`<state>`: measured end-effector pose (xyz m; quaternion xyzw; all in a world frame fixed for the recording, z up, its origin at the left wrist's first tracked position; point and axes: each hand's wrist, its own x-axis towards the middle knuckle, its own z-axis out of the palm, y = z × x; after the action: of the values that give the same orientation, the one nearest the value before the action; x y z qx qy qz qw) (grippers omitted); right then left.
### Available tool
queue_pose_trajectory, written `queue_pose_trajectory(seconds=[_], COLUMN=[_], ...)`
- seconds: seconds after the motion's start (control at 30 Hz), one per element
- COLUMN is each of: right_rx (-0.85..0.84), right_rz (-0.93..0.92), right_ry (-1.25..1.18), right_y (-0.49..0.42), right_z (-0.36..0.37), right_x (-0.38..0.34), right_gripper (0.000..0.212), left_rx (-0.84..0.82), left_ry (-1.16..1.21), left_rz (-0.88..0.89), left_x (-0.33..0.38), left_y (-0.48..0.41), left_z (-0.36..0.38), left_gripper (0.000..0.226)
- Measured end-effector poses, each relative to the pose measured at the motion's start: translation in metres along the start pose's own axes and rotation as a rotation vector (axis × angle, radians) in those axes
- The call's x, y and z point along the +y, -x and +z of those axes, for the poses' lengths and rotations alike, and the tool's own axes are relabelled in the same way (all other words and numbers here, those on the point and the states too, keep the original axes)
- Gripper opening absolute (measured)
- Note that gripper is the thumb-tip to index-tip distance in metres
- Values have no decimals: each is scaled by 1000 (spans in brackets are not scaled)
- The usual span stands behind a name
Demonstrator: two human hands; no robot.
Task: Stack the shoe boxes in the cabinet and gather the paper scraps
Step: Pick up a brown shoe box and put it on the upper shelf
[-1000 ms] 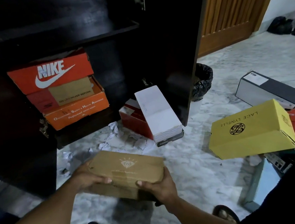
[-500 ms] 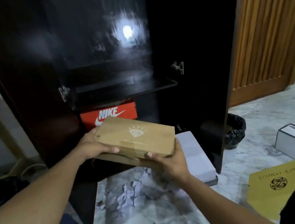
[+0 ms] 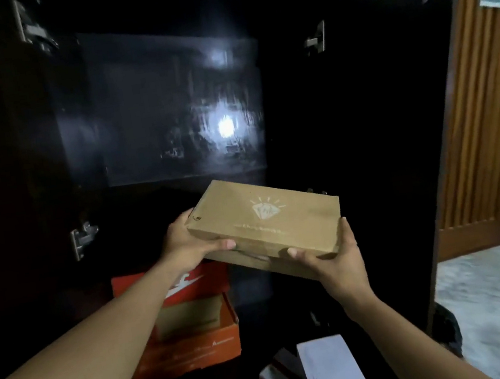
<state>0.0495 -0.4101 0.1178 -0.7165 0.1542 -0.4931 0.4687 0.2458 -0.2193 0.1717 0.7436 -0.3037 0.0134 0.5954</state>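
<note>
- Left hand [image 3: 186, 246] grips the left end of the brown shoe box [image 3: 266, 222], thumb curled onto its front side.
- Right hand [image 3: 332, 261] holds the near right corner, thumb pressed on the side, palm underneath.
- Box is up in the air mid-frame, slightly tilted, diamond logo on the lid, in front of the dark open cabinet [image 3: 150, 107].
- Orange shoe boxes [image 3: 197, 325] sit stacked inside the cabinet, lower centre-left, partly behind the left arm.
- White box [image 3: 332, 370] at the bottom centre, wooden door [image 3: 490, 123] on the right.
</note>
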Motion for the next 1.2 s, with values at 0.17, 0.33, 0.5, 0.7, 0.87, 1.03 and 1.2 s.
queue_pose_trajectory(seconds=[0.17,0.33,0.5,0.7,0.87,1.03,1.2], right_rx=[72,136,126,9,-139,-296,-386], right_rz=[21,80,38,33,21,66,92], right_ry=[46,95,213,290,404,487,558], right_y=[-40,-49,-58,-81,-104,-134,-157], right_z=[37,67,88,95,88,86,88], right_x=[50,98,111,120,129,138,141], right_gripper=[115,117,106,104,95,97,97], left_rx=[14,21,73,-117,-171,-87,-4], left_ry=[-13,-7,85,226,33,-2,-100], left_rz=[-19,-80,-63,-82,-70,-67,-47], left_x=[-35,-75,-83,-65,-71,-67,-71], left_y=[-69,-110,-144,-137,-153,-169,-186], left_z=[35,60,95,151,169,178,187], left_gripper=[89,90,72,78,136,83,62])
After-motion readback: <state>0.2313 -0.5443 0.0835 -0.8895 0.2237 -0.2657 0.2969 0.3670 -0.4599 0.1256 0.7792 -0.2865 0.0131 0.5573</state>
